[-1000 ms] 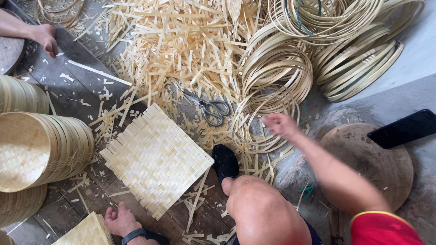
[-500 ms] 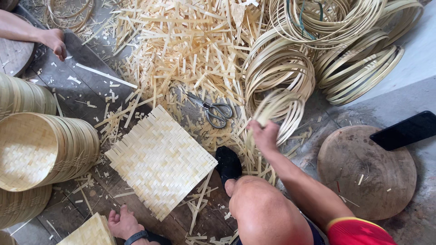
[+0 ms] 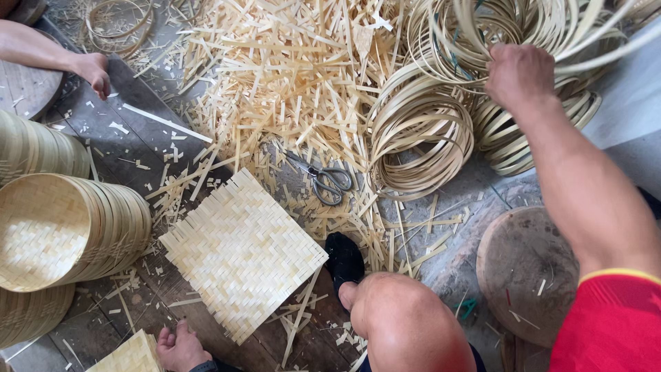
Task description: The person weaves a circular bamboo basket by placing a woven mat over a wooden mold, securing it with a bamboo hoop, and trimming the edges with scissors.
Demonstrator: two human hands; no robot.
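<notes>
The scene is lit evenly by soft daylight; no single source can be made out. Only faint, short shadows are cast under the mat point(image 3: 242, 253) and the scissors point(image 3: 326, 179). The pale strips point(image 3: 289, 89) far in the scene are slightly overexposed. The right hand point(image 3: 520, 72) and hoops point(image 3: 551, 27) are smeared by motion blur.

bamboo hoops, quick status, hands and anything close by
Right hand gripping bamboo hoops. Left hand on floor beside woven mat. Scissors lying among scraps.
</notes>
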